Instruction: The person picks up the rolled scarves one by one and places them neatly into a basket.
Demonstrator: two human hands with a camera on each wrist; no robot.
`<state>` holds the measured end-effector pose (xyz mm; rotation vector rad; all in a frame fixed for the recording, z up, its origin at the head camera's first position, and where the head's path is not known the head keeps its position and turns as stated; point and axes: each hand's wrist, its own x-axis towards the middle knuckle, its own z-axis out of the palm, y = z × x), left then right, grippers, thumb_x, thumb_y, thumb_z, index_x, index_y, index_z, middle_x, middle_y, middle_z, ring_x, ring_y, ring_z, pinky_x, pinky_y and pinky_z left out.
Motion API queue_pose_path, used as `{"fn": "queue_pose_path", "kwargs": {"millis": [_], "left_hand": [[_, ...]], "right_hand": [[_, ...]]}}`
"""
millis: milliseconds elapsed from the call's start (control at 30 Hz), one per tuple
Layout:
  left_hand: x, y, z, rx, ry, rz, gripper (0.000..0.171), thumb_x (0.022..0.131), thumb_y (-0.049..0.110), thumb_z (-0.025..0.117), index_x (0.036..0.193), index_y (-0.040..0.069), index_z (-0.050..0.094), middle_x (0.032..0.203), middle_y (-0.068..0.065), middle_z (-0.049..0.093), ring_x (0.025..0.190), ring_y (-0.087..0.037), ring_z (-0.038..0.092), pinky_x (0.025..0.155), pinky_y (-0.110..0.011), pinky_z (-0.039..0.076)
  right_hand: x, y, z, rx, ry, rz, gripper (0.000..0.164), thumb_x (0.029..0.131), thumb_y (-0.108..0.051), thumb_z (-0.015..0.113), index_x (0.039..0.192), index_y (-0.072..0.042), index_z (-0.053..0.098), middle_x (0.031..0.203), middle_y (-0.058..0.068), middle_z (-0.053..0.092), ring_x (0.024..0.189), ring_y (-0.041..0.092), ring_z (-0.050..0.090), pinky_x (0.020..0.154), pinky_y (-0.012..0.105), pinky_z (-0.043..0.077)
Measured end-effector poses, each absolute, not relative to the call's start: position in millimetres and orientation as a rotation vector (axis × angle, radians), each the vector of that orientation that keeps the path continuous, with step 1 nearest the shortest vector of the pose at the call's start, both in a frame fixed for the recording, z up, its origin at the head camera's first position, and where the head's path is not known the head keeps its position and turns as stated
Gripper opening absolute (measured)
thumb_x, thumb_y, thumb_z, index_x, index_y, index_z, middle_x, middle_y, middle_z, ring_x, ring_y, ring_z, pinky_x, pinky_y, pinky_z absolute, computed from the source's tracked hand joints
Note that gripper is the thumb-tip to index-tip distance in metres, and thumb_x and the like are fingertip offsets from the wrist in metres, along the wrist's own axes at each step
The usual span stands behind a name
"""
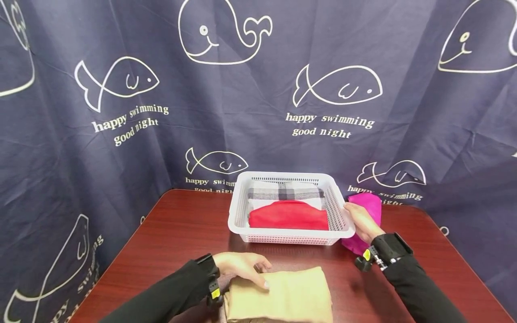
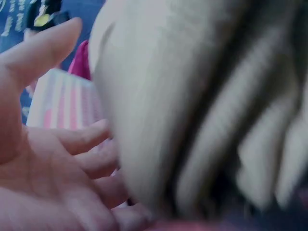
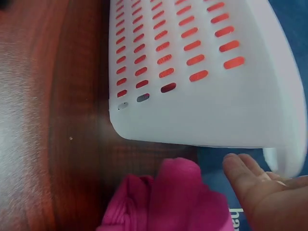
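In the head view, my left hand (image 1: 242,265) is at the upper left corner of a folded tan cloth (image 1: 282,296), the thumb lying over its top. The left wrist view shows the cloth's thick folds (image 2: 159,106) close up, with the thumb apart from them and the fingers reaching beside them. My right hand (image 1: 361,220) holds the right rim of a white plastic basket (image 1: 291,233), its fingers (image 3: 245,178) under the rim in the right wrist view. Inside the basket lie a red folded cloth (image 1: 288,216) and a plaid cloth (image 1: 266,194).
A magenta cloth (image 1: 369,206) lies on the table right of the basket, partly behind my right hand. The reddish-brown wooden table (image 1: 177,233) ends against a dark blue curtain (image 1: 258,107) printed with fish and whales. Some greyish-brown fabric (image 1: 222,294) shows beside the tan cloth.
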<state>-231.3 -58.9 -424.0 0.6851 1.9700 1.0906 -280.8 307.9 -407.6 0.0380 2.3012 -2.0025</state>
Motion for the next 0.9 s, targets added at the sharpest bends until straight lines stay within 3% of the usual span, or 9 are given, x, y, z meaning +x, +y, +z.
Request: {"fn": "queue_pose_path", "kwargs": {"millis": [133, 300, 500, 633, 733, 900], "left_hand": [[-230.7, -79.9, -419.9, 0.64, 2.067, 1.18, 0.049, 0.084, 0.016, 0.069, 0.123, -0.006, 0.05, 0.107, -0.008, 0.059, 0.096, -0.018, 0.055, 0.086, -0.035, 0.046], [-224.3, -105.1, -417.9, 0.462, 2.119, 1.294, 0.046, 0.091, 0.028, 0.061, 0.122, -0.003, 0.05, 0.105, -0.011, 0.059, 0.098, -0.028, 0.055, 0.08, -0.052, 0.045], [-207.1, -125.4, -419.6, 0.184, 2.168, 1.394, 0.043, 0.094, 0.037, 0.053, 0.111, -0.002, 0.05, 0.093, -0.01, 0.052, 0.087, -0.026, 0.053, 0.066, -0.054, 0.049], [-193.0, -135.3, -424.5, 0.049, 2.139, 1.449, 0.047, 0.096, 0.037, 0.051, 0.114, -0.006, 0.045, 0.098, -0.013, 0.051, 0.085, -0.026, 0.054, 0.064, -0.054, 0.051], [-183.5, -141.5, -428.6, -0.013, 2.092, 1.463, 0.052, 0.096, 0.037, 0.05, 0.118, -0.009, 0.043, 0.101, -0.015, 0.052, 0.087, -0.027, 0.056, 0.065, -0.052, 0.053], [-170.4, -145.1, -435.4, -0.071, 1.959, 1.559, 0.055, 0.095, 0.036, 0.051, 0.122, -0.011, 0.042, 0.103, -0.019, 0.052, 0.087, -0.029, 0.057, 0.067, -0.051, 0.054]], "right_hand": [[-265.9, 311.4, -403.0, 0.043, 2.305, -2.025, 0.05, 0.103, -0.022, 0.03, 0.136, 0.016, 0.024, 0.12, 0.018, 0.051, 0.097, 0.01, 0.056, 0.085, 0.025, 0.046], [-240.7, 311.7, -397.4, 0.108, 2.296, -2.057, 0.053, 0.103, -0.027, 0.034, 0.135, 0.014, 0.02, 0.119, 0.021, 0.048, 0.09, 0.008, 0.059, 0.08, 0.022, 0.048], [-210.9, 311.1, -394.7, 0.191, 2.296, -2.062, 0.055, 0.103, -0.028, 0.038, 0.136, 0.012, 0.019, 0.116, 0.014, 0.052, 0.088, 0.011, 0.062, 0.083, 0.031, 0.052], [-195.0, 313.3, -397.7, 0.241, 2.313, -2.035, 0.055, 0.103, -0.027, 0.037, 0.137, 0.013, 0.019, 0.115, 0.015, 0.053, 0.088, 0.013, 0.063, 0.081, 0.031, 0.053], [-185.7, 316.3, -403.3, 0.231, 2.288, -2.02, 0.046, 0.103, -0.025, 0.036, 0.131, 0.011, 0.029, 0.11, 0.011, 0.058, 0.089, 0.016, 0.062, 0.08, 0.032, 0.052], [-169.2, 320.6, -417.8, 0.043, 2.112, -1.931, 0.025, 0.102, -0.022, 0.04, 0.118, -0.004, 0.047, 0.107, 0.007, 0.061, 0.095, 0.021, 0.061, 0.085, 0.037, 0.051]]}}
